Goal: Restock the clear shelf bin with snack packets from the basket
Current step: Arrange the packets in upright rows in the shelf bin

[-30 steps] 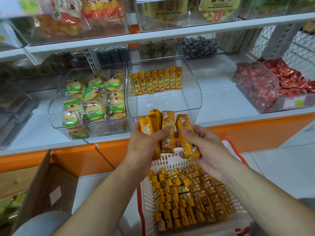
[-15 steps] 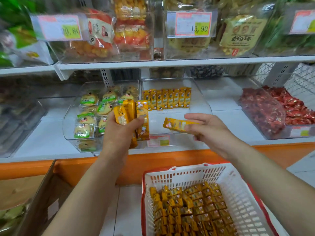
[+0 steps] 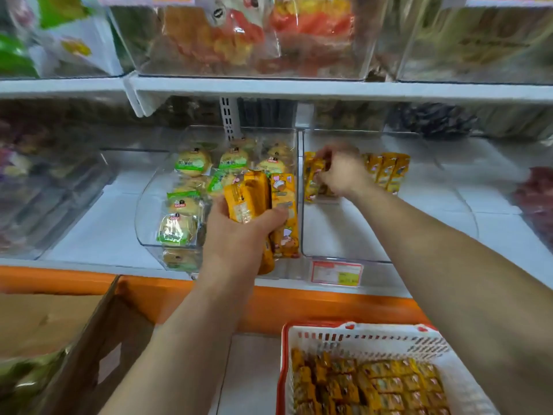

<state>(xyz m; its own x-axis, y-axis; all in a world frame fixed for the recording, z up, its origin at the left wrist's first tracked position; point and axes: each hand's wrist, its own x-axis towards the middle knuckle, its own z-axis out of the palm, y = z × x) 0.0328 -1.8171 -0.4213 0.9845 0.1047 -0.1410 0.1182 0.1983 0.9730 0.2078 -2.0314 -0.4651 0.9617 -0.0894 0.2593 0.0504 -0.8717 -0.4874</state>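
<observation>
My left hand (image 3: 239,232) grips a bunch of orange snack packets (image 3: 263,205) in front of the shelf. Deep inside the clear shelf bin (image 3: 344,232), my right hand (image 3: 341,172) pinches one orange packet (image 3: 312,178) at the left end of the row of upright orange packets (image 3: 387,170) at the bin's back. Its fingers are blurred. The white basket with a red rim (image 3: 374,339) sits at the bottom right, holding several more orange packets (image 3: 371,384).
A neighbouring clear bin (image 3: 155,223) of round green-labelled cakes stands left of the target bin. A price tag (image 3: 336,272) hangs on the shelf's front. Upper shelf bins (image 3: 248,40) overhang. A cardboard box (image 3: 74,339) stands at lower left, red sweets (image 3: 535,199) at far right.
My right hand has reached forward into the clear bin with its packet, up to the row at the back. My left hand has stayed beside the bin with its bunch. The view has moved closer.
</observation>
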